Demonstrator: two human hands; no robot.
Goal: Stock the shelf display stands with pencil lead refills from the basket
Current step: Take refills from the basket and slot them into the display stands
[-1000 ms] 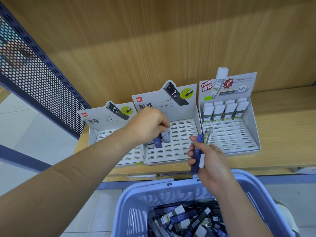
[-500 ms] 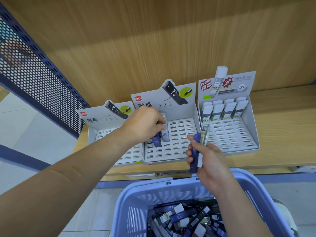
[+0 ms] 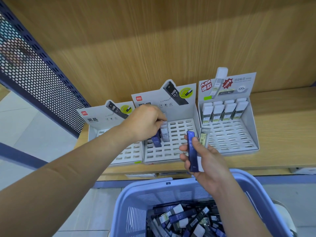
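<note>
Three white slotted display stands sit on the wooden shelf: a left stand (image 3: pixel 102 132), a middle stand (image 3: pixel 179 134) and a right stand (image 3: pixel 239 139). My left hand (image 3: pixel 145 124) is over the middle stand, its fingers curled on the top of a white HB 0.7 refill case (image 3: pixel 165 133); a dark blue case (image 3: pixel 156 141) stands beside it. My right hand (image 3: pixel 203 161) holds a dark blue refill case (image 3: pixel 192 151) and a clear case with a yellow label (image 3: pixel 203 138). The lilac basket (image 3: pixel 171 190) below holds several refill cases.
The right stand carries two rows of white-capped refills (image 3: pixel 224 111) at its back. A perforated dark blue panel (image 3: pixel 34 69) closes the shelf's left side. The wooden back wall (image 3: pixel 153 48) rises behind the stands. Bare shelf (image 3: pixel 287 134) lies right of the stands.
My left hand has shifted slightly back over the middle stand, still at the white case. My right hand has kept its two cases, staying nearly in place.
</note>
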